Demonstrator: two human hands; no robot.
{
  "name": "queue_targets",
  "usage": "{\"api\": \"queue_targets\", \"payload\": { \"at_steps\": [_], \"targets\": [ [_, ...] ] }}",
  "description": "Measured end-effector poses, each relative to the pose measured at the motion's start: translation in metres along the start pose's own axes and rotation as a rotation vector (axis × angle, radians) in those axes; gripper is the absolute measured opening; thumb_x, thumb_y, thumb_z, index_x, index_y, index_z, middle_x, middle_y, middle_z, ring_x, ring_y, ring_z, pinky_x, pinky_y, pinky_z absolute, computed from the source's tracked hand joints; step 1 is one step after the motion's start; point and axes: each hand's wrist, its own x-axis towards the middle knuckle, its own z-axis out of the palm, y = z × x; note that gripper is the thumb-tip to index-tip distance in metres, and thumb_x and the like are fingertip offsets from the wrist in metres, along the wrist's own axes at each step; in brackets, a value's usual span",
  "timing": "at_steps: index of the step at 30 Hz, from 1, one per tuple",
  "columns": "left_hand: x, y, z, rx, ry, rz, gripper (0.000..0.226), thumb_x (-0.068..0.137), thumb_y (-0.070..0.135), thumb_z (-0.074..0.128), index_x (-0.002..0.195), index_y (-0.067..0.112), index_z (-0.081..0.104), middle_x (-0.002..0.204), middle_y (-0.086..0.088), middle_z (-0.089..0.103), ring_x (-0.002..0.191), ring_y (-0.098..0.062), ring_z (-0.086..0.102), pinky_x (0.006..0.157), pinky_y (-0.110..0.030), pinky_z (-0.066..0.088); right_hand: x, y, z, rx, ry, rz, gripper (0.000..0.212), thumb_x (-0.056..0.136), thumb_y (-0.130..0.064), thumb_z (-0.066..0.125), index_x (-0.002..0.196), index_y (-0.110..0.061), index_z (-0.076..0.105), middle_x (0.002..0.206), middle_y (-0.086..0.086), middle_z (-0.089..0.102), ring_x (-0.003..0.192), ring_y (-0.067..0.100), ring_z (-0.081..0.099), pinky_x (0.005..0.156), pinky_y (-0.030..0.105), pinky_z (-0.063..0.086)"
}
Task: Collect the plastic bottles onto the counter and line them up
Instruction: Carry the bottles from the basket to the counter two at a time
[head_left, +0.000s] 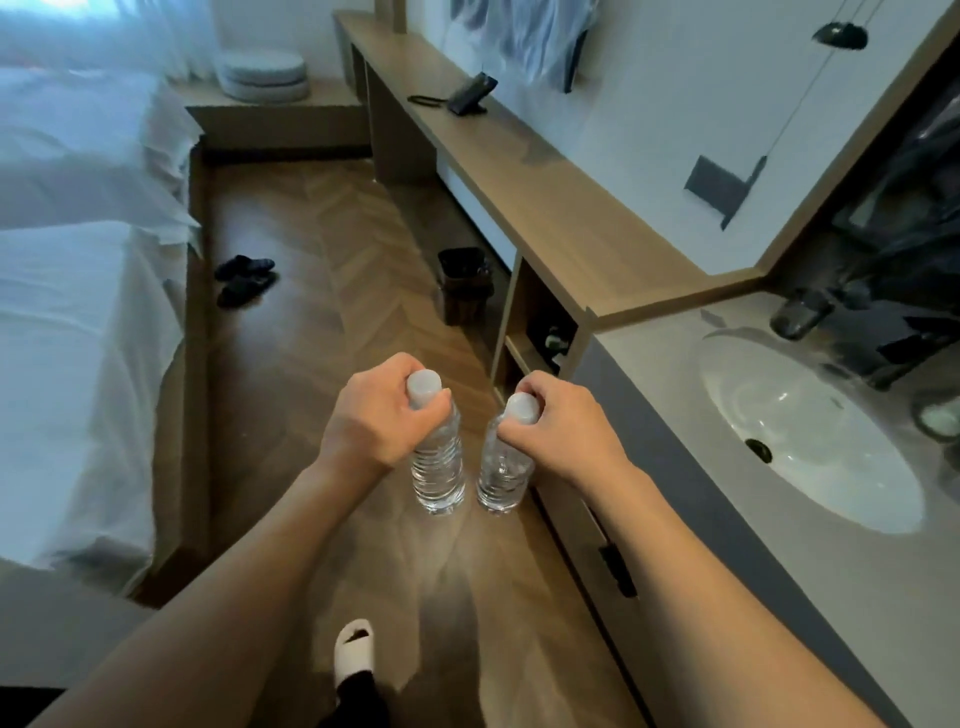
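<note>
Two clear plastic bottles with white caps hang upright over the wooden floor, side by side and a little apart. My left hand grips the left bottle by its neck, just under the cap. The right bottle is held the same way by my right hand. The grey counter with a white sink lies to the right of both bottles, higher than their bases. No bottle stands on it.
A long wooden desk runs along the right wall with a black telephone on it. A dark waste bin stands on the floor beside it. A white bed fills the left; dark slippers lie nearby. My slippered foot is below.
</note>
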Motion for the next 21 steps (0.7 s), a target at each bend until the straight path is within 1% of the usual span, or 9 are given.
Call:
{"api": "queue_targets", "payload": {
  "at_steps": [3,5,7,10,13,16,19,21],
  "targets": [
    [0.063,-0.032,-0.014,-0.001,0.017,0.011,0.024,0.075,0.042,0.071,0.079,0.022,0.060,0.063,0.008,0.059,0.062,-0.009,0.055,0.060,-0.029,0.046,0.069,-0.027,0.021,0.010,0.014,0.000,0.023,0.072,-0.036,0.071,0.090,-0.028,0.059,0.082,-0.010,0.059,0.075,0.009,0.057,0.059,0.025,0.041],
    [0.106,-0.053,-0.026,-0.001,0.011,0.018,0.024,0.072,0.043,0.069,0.078,0.022,0.059,0.063,0.006,0.058,0.062,-0.013,0.056,0.060,-0.033,0.048,0.112,-0.046,0.035,0.031,0.029,0.010,0.022,0.070,-0.036,0.069,0.087,-0.029,0.058,0.079,-0.010,0.060,0.074,0.009,0.058,0.058,0.025,0.042],
    [0.151,-0.073,-0.042,0.011,0.018,0.029,0.023,0.073,0.039,0.074,0.078,0.022,0.060,0.063,0.006,0.059,0.063,-0.017,0.057,0.061,-0.036,0.050,0.154,-0.067,0.045,0.041,0.022,0.015,0.021,0.070,-0.037,0.069,0.085,-0.029,0.058,0.078,-0.010,0.061,0.073,0.008,0.058,0.057,0.025,0.043],
    [0.217,-0.097,-0.062,0.040,0.035,0.041,0.023,0.074,0.036,0.076,0.079,0.021,0.059,0.063,0.006,0.058,0.063,-0.019,0.056,0.061,-0.036,0.049,0.218,-0.096,0.058,0.042,0.018,-0.006,0.021,0.071,-0.037,0.068,0.088,-0.029,0.058,0.078,-0.010,0.061,0.072,0.008,0.059,0.057,0.024,0.043],
    [0.281,-0.117,-0.077,0.051,0.064,0.022,0.022,0.074,0.036,0.075,0.078,0.021,0.059,0.062,0.007,0.056,0.063,-0.019,0.055,0.061,-0.034,0.047,0.283,-0.121,0.072,0.048,0.027,-0.025,0.022,0.071,-0.037,0.066,0.090,-0.030,0.059,0.079,-0.010,0.062,0.072,0.008,0.059,0.059,0.024,0.046],
    [0.340,-0.146,-0.082,0.064,0.088,-0.014,0.021,0.075,0.034,0.074,0.078,0.020,0.059,0.063,0.006,0.058,0.065,-0.017,0.056,0.062,-0.033,0.046,0.351,-0.139,0.089,0.032,0.000,-0.042,0.023,0.072,-0.037,0.067,0.092,-0.029,0.059,0.080,-0.010,0.062,0.072,0.007,0.060,0.059,0.025,0.048],
    [0.406,-0.176,-0.084,0.065,0.119,-0.034,0.020,0.074,0.034,0.073,0.075,0.022,0.058,0.063,0.007,0.058,0.064,-0.013,0.056,0.060,-0.030,0.042,0.427,-0.151,0.104,0.039,-0.044,-0.059,0.022,0.072,-0.036,0.067,0.091,-0.028,0.059,0.079,-0.010,0.063,0.071,0.009,0.059,0.057,0.024,0.045],
    [0.451,-0.195,-0.085,0.085,0.143,-0.041,0.020,0.073,0.035,0.073,0.075,0.022,0.058,0.063,0.008,0.058,0.064,-0.012,0.056,0.060,-0.030,0.042,0.478,-0.160,0.113,0.033,-0.071,-0.097,0.021,0.070,-0.036,0.068,0.088,-0.027,0.060,0.078,-0.010,0.063,0.071,0.010,0.060,0.057,0.026,0.047]
  ]
}}
